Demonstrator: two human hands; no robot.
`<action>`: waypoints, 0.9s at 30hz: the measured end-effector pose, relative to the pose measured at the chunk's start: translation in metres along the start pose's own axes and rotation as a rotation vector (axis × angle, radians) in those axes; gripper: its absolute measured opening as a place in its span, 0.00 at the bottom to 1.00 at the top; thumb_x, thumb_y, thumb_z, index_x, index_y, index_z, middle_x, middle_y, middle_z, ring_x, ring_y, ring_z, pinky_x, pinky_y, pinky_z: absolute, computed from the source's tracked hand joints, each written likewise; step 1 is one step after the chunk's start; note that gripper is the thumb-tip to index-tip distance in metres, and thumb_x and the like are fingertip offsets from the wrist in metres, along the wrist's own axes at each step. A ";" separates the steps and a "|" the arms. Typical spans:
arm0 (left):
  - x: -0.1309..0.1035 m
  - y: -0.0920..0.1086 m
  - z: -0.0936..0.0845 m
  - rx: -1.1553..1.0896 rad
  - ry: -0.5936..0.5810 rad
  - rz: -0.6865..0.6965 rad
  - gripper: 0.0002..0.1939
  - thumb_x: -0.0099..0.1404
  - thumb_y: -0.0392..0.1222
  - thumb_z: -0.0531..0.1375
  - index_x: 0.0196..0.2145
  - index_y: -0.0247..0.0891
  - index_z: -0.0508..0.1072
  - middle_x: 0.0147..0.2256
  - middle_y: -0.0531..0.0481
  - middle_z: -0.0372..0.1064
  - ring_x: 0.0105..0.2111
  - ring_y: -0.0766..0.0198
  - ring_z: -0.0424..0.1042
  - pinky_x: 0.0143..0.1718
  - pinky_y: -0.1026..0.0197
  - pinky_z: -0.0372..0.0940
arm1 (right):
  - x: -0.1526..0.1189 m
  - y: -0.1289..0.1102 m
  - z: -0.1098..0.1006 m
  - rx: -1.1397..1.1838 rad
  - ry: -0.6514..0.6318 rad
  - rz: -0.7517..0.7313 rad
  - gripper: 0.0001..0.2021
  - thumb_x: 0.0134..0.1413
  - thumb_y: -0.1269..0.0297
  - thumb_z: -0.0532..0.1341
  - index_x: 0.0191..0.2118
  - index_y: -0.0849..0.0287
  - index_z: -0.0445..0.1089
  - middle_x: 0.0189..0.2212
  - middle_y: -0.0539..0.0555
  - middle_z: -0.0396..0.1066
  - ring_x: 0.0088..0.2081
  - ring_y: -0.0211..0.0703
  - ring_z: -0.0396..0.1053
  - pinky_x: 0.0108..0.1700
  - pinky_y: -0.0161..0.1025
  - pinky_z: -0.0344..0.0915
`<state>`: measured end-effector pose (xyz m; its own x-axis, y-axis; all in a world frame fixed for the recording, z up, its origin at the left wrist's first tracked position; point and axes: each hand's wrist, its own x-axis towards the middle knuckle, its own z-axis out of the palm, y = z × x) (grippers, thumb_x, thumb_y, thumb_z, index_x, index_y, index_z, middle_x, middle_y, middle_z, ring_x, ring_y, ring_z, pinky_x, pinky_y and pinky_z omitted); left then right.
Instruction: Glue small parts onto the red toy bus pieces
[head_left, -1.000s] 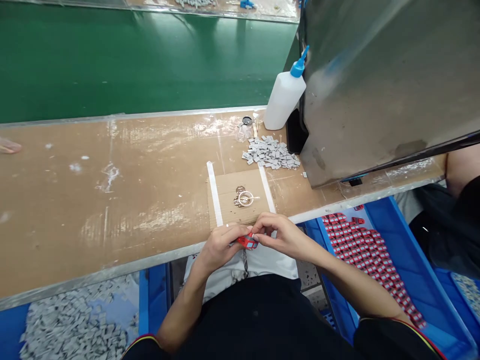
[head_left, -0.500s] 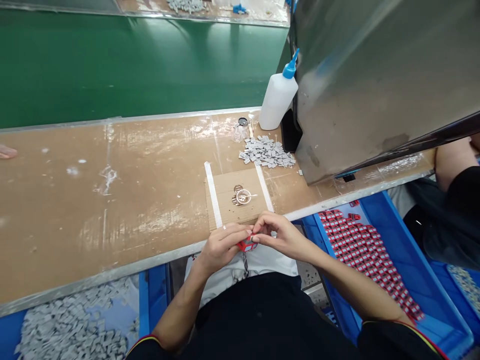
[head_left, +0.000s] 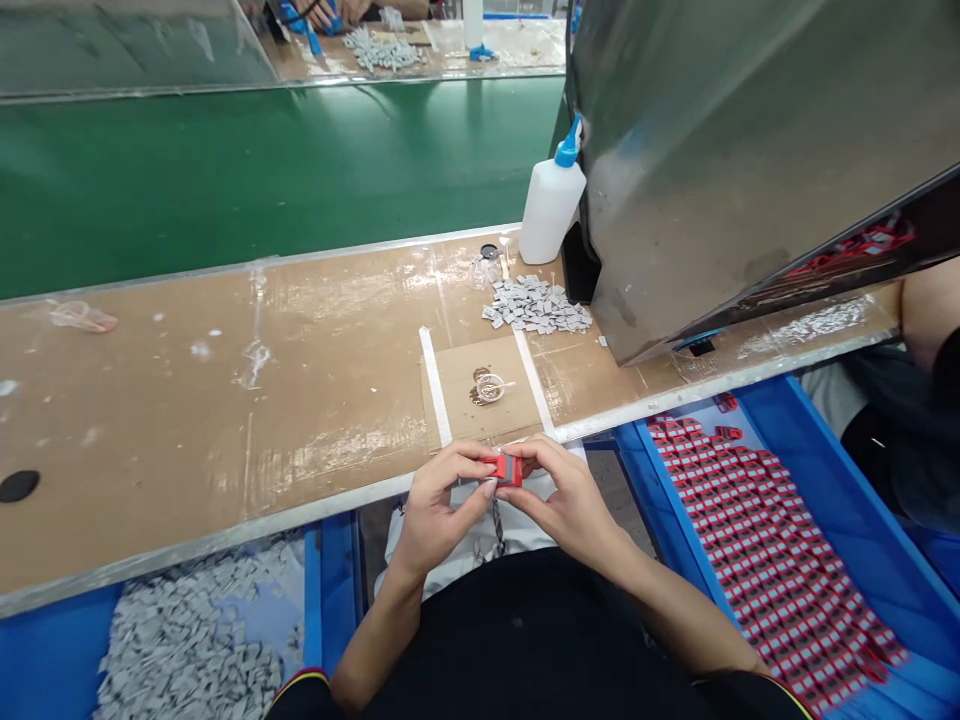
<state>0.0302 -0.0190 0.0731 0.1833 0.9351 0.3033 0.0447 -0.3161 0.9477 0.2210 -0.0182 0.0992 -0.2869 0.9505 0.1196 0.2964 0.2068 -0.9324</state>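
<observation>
A small red plastic part (head_left: 509,470) with a grey strip across it is held between both hands, just off the table's front edge. My left hand (head_left: 448,500) pinches its left end between thumb and fingers. At the other end, my right hand (head_left: 559,490) grips it the same way. Beyond the hands lies a cardboard sheet (head_left: 491,415) taped to the table, carrying a small clear cup (head_left: 490,388) beside brown wet-looking spots. A pile of small grey pieces (head_left: 536,305) is spread behind the cardboard.
A white squeeze bottle (head_left: 551,210) with a blue nozzle stands beside a large metal housing (head_left: 750,180). A blue bin (head_left: 795,400) of red parts is at right, grey pieces (head_left: 195,630) fill a bin at left. A green belt (head_left: 300,180) runs behind the table.
The red part has been turned, so its grey strip now shows more plainly between the fingers. My left hand's fingers have shifted on it. The camera view has shifted.
</observation>
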 end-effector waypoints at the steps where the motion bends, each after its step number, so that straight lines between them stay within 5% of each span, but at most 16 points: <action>1: 0.001 0.002 0.000 -0.009 -0.009 0.002 0.03 0.69 0.35 0.64 0.38 0.40 0.78 0.40 0.45 0.77 0.42 0.59 0.79 0.44 0.58 0.74 | -0.001 -0.002 -0.001 -0.001 -0.006 -0.011 0.10 0.63 0.59 0.67 0.46 0.57 0.72 0.38 0.54 0.75 0.38 0.43 0.73 0.42 0.40 0.72; 13: -0.011 0.021 0.011 0.069 0.028 0.069 0.04 0.68 0.34 0.64 0.33 0.40 0.77 0.38 0.45 0.78 0.41 0.58 0.79 0.43 0.56 0.75 | -0.019 -0.017 -0.010 -0.185 -0.034 -0.181 0.06 0.67 0.67 0.61 0.48 0.57 0.68 0.36 0.55 0.71 0.37 0.44 0.70 0.39 0.39 0.68; 19: 0.005 0.022 0.023 0.135 -0.151 0.073 0.04 0.67 0.35 0.64 0.39 0.41 0.79 0.40 0.44 0.79 0.43 0.56 0.79 0.45 0.55 0.75 | -0.030 -0.012 -0.026 -0.062 -0.041 0.053 0.10 0.61 0.68 0.65 0.47 0.56 0.70 0.39 0.54 0.76 0.40 0.44 0.74 0.44 0.40 0.71; 23: 0.021 0.009 0.019 0.190 -0.225 0.016 0.08 0.68 0.40 0.64 0.45 0.42 0.79 0.46 0.41 0.79 0.48 0.52 0.80 0.49 0.55 0.75 | -0.051 0.020 -0.060 0.172 0.105 0.229 0.12 0.58 0.59 0.68 0.45 0.57 0.71 0.40 0.54 0.80 0.41 0.45 0.79 0.45 0.41 0.74; 27: 0.030 -0.018 -0.003 0.360 -0.203 -0.046 0.08 0.69 0.45 0.62 0.42 0.43 0.80 0.41 0.46 0.82 0.42 0.53 0.82 0.46 0.57 0.77 | -0.062 0.073 -0.140 -0.037 0.544 0.379 0.15 0.57 0.53 0.67 0.44 0.58 0.71 0.40 0.57 0.80 0.40 0.48 0.79 0.43 0.44 0.74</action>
<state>0.0323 0.0146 0.0655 0.3615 0.9104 0.2013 0.3912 -0.3441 0.8536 0.3881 -0.0300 0.0710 0.3415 0.9386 -0.0496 0.3204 -0.1658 -0.9326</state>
